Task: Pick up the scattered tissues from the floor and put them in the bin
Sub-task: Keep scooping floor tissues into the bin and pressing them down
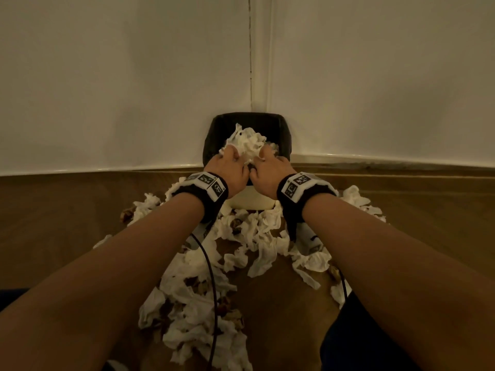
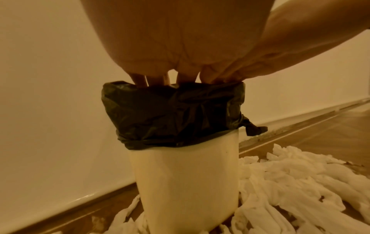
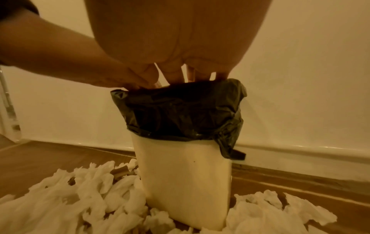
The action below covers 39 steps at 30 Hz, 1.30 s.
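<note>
Hands, left hand (image 1: 227, 167) and right hand (image 1: 269, 167), clutch a tissue wad (image 1: 247, 144) inside the bin (image 1: 284, 141). Next, I judge, release, then gather tissues (image 1: 257, 236) scattered below the wrists.

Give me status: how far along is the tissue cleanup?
Early. Done: nothing clearly. In hand: left hand and right hand hold a wad of tissues over the bin, fingers at its black liner. Left: most tissues on the floor, piled around the bin's base.
</note>
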Available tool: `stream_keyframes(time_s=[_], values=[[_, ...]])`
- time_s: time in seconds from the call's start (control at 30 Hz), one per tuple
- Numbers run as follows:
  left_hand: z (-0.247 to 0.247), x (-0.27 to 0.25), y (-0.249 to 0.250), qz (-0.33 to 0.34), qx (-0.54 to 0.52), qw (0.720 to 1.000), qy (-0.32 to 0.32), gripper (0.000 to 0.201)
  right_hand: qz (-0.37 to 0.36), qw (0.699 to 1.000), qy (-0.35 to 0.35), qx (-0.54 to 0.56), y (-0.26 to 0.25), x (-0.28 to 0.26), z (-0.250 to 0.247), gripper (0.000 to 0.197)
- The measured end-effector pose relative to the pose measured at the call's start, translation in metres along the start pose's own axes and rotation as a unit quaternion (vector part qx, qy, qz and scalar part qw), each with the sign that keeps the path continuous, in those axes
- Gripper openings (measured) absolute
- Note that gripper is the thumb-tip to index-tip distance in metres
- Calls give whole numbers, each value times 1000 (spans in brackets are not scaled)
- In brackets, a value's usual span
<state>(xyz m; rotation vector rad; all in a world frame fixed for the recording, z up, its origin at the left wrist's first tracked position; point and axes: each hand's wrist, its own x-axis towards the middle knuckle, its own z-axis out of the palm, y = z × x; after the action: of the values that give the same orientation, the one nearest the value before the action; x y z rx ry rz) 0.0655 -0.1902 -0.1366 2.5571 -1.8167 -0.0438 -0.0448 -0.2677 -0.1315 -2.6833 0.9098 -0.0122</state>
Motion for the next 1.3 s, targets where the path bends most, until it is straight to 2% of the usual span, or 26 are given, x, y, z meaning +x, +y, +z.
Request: stream_keyframes(time_s=[0.1, 0.23, 0.3, 0.37, 0.47, 0.53, 0.6, 0.67, 0.73, 0.83, 0.9, 0.97, 1.07, 1.13, 1.17, 1.23, 1.3], values=[[-3, 3, -2, 44, 69, 996, -44, 36, -18, 997, -54, -56, 2, 10, 3, 43], [-9, 4, 1, -2, 39, 996, -81, 33, -17, 995, -67, -68, 3, 18, 1, 34], [-6, 0, 2, -29, 1, 999, -30, 34, -16, 995, -72, -71, 2, 17, 1, 29], [-2, -10, 3, -30, -45, 996, 76, 30, -16, 994, -51, -94, 3, 15, -1, 33], [6, -32, 10, 0, -135, 965, 223, 20, -18, 990, 33, -139, 5, 6, -9, 41], [13, -49, 16, 20, -192, 950, 245, 14, -25, 986, 100, -128, 3, -3, -17, 36], [25, -63, 19, 33, -234, 949, 208, 12, -31, 987, 138, -71, -1, -13, -24, 32], [39, -75, 19, 19, -236, 962, 137, 12, -16, 993, 120, 6, -6, -25, -25, 30], [54, -84, 16, -6, -216, 974, 69, 15, -2, 996, 86, 30, -10, -37, -18, 31], [74, -97, 16, -33, -175, 982, -64, 27, -3, 1000, 22, 0, -10, -46, 2, 33], [91, -106, 21, -22, -111, 981, -156, 37, 4, 999, -38, -30, -4, -47, 21, 32], [110, -115, 27, -7, -60, 975, -215, 43, 24, 992, -106, -62, 5, -47, 41, 24], [133, -121, 34, 19, -41, 973, -225, 42, 71, 978, -186, -59, 21, -44, 70, 26], [142, -121, 34, 23, -50, 973, -226, 39, 90, 965, -241, -56, 27, -45, 86, 19], [145, -120, 34, 21, -55, 970, -234, 39, 102, 958, -261, -55, 30, -44, 96, 25], [151, -119, 31, 19, -56, 963, -264, 38, 121, 949, -286, -49, 33, -47, 111, 34], [158, -117, 28, 24, -36, 953, -299, 42, 117, 946, -299, -42, 34, -50, 121, 33]])
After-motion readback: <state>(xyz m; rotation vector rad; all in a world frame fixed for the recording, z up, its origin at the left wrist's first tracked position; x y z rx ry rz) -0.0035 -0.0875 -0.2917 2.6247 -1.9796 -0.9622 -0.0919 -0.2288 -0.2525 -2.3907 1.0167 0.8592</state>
